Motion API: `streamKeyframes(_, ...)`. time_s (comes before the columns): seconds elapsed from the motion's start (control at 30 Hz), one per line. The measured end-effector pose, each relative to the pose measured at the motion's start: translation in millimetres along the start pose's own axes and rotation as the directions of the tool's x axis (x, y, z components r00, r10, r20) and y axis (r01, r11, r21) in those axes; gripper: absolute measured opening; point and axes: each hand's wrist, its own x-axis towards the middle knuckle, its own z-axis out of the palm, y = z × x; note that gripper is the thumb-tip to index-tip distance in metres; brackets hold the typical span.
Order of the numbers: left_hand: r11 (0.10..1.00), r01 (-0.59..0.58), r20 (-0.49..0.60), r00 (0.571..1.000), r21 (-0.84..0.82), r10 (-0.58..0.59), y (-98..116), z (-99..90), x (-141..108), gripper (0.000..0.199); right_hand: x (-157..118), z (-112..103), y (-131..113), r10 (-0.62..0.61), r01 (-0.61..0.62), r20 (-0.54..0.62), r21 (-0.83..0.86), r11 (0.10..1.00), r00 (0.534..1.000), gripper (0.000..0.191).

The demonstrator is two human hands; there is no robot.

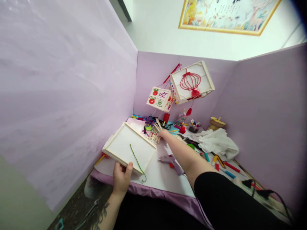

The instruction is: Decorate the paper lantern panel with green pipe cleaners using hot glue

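My left hand (122, 179) grips the near edge of a white panel box with wooden-stick edges (124, 143), thumb on top and fingers beneath. A bent green pipe cleaner (136, 160) lies across the box and hangs over its near edge. My right hand (162, 133) reaches to a bundle of wooden sticks (155, 130) at the back of the table; its fingers are closed around or against them, mostly too small to make out. A lilac glue gun (172, 163) lies on the table below my right forearm.
Two decorated lanterns (192, 82) hang at the back partition. Behind the sticks are colored pipe cleaners (150, 120), a bead bottle (180, 119) and a pen holder (193, 127). White cloth (217, 142), markers (229, 174) and cables lie to the right.
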Motion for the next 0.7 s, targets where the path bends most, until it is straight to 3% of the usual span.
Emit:
streamKeyframes(0.13,1.000,0.018,0.007,1.000,-0.009,-0.018,1.4,-0.5,-0.8,0.038,-2.1,-18.1,16.0,0.153,-0.154,0.021,0.045,0.987,0.988,0.031)
streamKeyframes(0.3,1.000,0.026,-0.005,1.000,-0.010,-0.026,-1.4,-2.0,-0.9,0.039,-21.9,-50.6,51.1,0.207,-0.211,0.042,0.181,0.961,0.977,0.033)
streamKeyframes(0.47,1.000,0.011,-0.027,1.000,-0.026,-0.012,-3.4,-1.3,1.0,0.039,-53.3,-68.5,89.9,0.203,-0.206,0.040,0.307,0.929,0.978,0.031)
streamKeyframes(0.7,1.000,0.027,-0.050,0.998,0.003,-0.026,-2.9,0.2,5.2,0.042,-78.7,-69.8,126.7,0.101,-0.080,-0.012,0.512,0.855,0.995,0.026)
